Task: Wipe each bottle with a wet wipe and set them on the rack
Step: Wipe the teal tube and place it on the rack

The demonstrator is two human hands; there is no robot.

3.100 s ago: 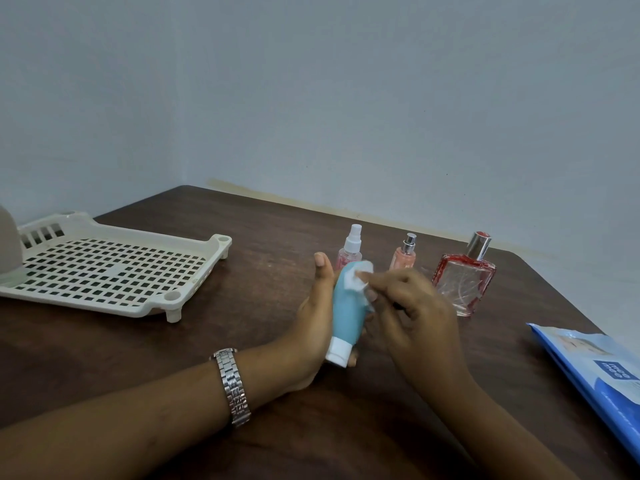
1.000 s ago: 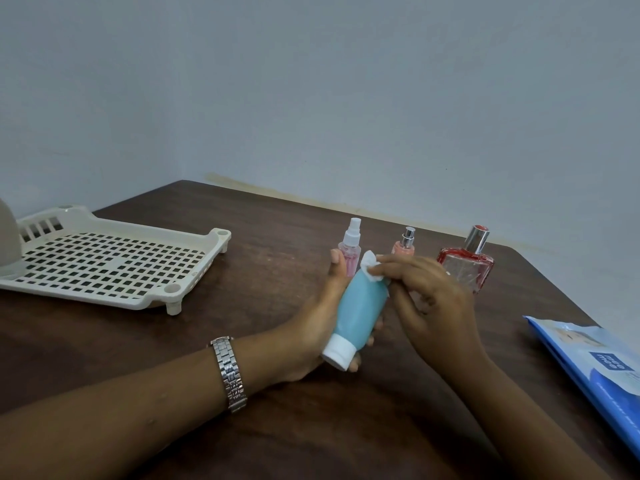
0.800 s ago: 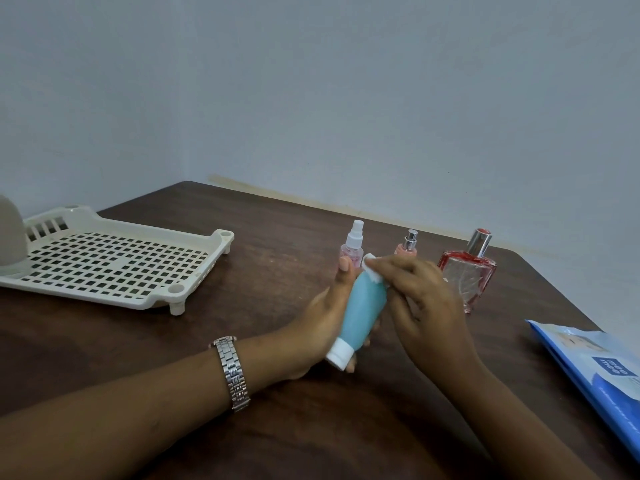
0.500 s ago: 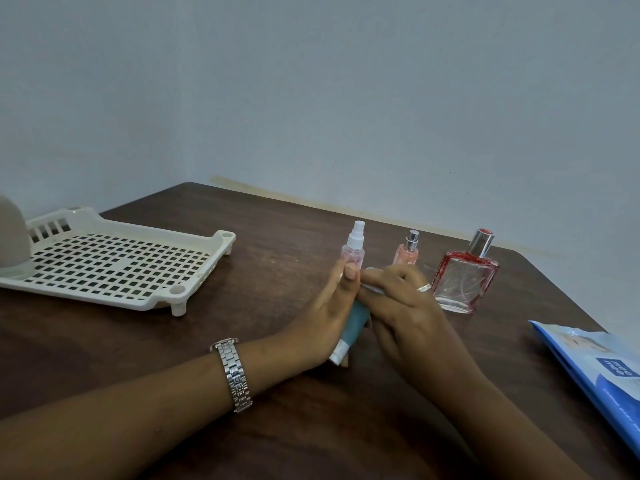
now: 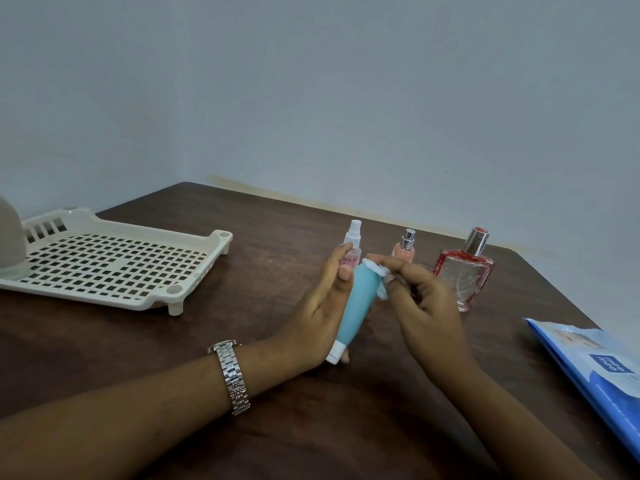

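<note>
Centrally, left hand [image 5: 320,317] around the blue bottle [image 5: 358,303], right hand [image 5: 427,310] tight on the wet wipe [image 5: 377,278] against it.

We take this for a plain room at home: a dark wooden table [image 5: 277,223] set in a corner of bare pale walls [image 5: 381,98], with a rack [image 5: 114,295], a perfume bottle [image 5: 462,277] and a wipes pack [image 5: 595,368].

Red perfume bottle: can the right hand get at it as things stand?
Probably yes: the red perfume bottle stands upright just beyond the right hand, nothing visible between them. That hand pinches the wipe, though, so its fingers are busy.
</note>
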